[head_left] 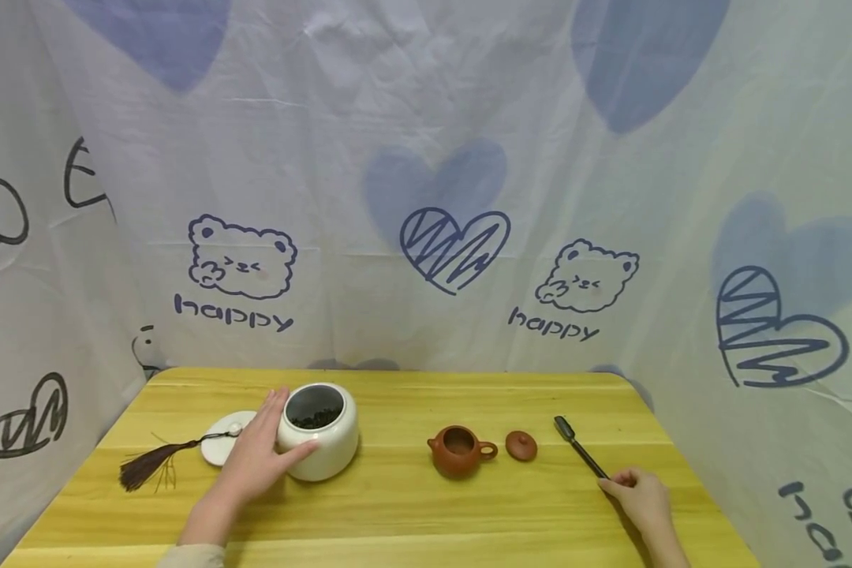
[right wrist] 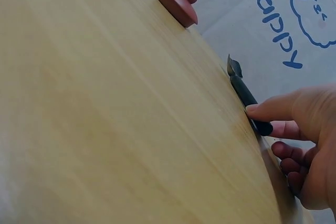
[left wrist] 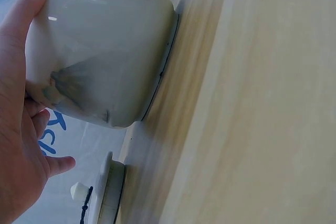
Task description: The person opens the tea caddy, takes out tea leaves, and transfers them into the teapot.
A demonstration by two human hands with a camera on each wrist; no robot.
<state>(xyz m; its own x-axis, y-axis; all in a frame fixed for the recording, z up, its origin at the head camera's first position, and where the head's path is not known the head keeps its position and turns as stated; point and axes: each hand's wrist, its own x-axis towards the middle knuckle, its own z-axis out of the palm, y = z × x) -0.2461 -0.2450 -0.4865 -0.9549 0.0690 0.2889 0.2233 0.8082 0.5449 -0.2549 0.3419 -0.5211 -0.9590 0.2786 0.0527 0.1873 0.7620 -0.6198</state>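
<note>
My left hand [head_left: 263, 450] holds a white ceramic jar [head_left: 337, 456] by its left side, thumb at the front and fingers toward the back of the rim. Dark loose tea leaves [head_left: 315, 418] show inside the uncovered jar. Between thumb and index finger, my right hand [head_left: 640, 498] pinches the handle end of a slim black tea scoop [head_left: 588, 456]. The scoop's head points away to the left, close over the tabletop. In the right wrist view the other fingers of the right hand [right wrist: 310, 150] are curled below the handle [right wrist: 244, 94].
A white jar lid [head_left: 217, 450] with a dark tassel [head_left: 149, 467] lies left of the jar. A small reddish-brown teapot [head_left: 456, 464], uncovered, stands mid-table, its lid [head_left: 521, 446] beside the handle. Printed cloth [head_left: 355, 315] hangs behind the wooden table [head_left: 397, 521] and at both sides.
</note>
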